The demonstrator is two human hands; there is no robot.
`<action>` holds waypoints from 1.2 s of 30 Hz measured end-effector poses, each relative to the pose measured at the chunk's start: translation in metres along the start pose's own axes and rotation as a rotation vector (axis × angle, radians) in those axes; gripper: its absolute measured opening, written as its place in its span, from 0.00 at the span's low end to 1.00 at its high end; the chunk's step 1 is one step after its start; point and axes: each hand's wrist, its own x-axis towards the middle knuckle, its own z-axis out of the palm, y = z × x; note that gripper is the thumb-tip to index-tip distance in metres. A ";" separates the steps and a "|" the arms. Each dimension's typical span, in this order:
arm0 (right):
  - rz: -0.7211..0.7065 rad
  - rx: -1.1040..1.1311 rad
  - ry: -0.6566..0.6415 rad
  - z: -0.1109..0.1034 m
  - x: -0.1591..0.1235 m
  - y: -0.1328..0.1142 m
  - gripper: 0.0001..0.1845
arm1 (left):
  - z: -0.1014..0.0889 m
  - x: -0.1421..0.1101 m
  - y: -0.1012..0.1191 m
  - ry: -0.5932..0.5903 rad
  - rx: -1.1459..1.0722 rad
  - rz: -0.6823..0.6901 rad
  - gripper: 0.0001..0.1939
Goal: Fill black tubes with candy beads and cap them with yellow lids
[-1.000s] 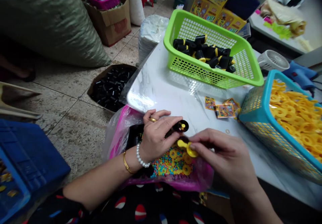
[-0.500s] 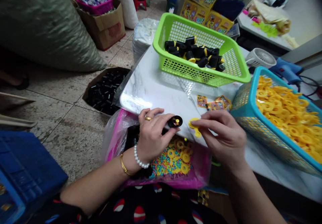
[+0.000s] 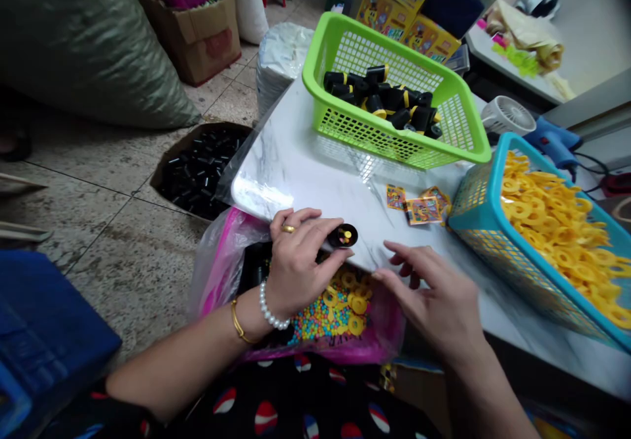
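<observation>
A small black plastic cup [image 3: 337,236] with colourful bits inside is gripped in my left hand [image 3: 302,255], its open mouth facing right at the table's edge. To the right, my right hand [image 3: 428,288] holds nothing, thumb and fingers apart above the table edge. Below both hands lies a pink tray [image 3: 389,340] lined with clear plastic. It contains small coloured beads [image 3: 315,321], yellow ring pieces [image 3: 359,304] and black pieces, partly hidden by my left hand. Small printed packets [image 3: 424,210] lie on the table beyond my right hand.
A green basket [image 3: 394,148] of black-and-yellow cups stands on the white table [image 3: 305,173]. At right is a blue basket [image 3: 537,255] full of yellow ring pieces, with a white fan [image 3: 507,115] behind it. A box of black cups [image 3: 202,169] sits on the floor.
The yellow ring piece has left my right hand, dropping out of sight among the others or elsewhere. My right fingers have spread. My left hand keeps the black cup in place.
</observation>
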 end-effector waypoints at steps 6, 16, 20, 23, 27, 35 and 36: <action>-0.064 0.171 -0.203 0.043 -0.045 -0.016 0.08 | 0.002 -0.004 -0.004 0.013 -0.009 0.014 0.14; 0.046 -0.083 -0.581 0.088 -0.040 -0.007 0.09 | 0.001 -0.001 -0.003 -0.021 -0.014 0.019 0.15; -0.004 0.301 -0.366 0.042 -0.031 -0.016 0.08 | -0.001 0.001 0.001 -0.022 -0.010 0.002 0.15; 0.024 0.483 -0.329 0.008 -0.016 -0.029 0.06 | -0.003 0.003 0.005 -0.032 -0.019 -0.018 0.16; 0.235 0.709 -0.330 -0.010 0.011 -0.035 0.05 | -0.005 0.004 0.006 -0.002 -0.017 -0.012 0.14; 0.556 0.996 -0.317 0.024 0.056 -0.016 0.15 | -0.007 0.005 0.002 -0.040 -0.227 0.028 0.14; 0.568 1.007 -0.298 0.028 0.056 -0.016 0.15 | -0.007 0.005 0.001 -0.052 -0.247 -0.005 0.14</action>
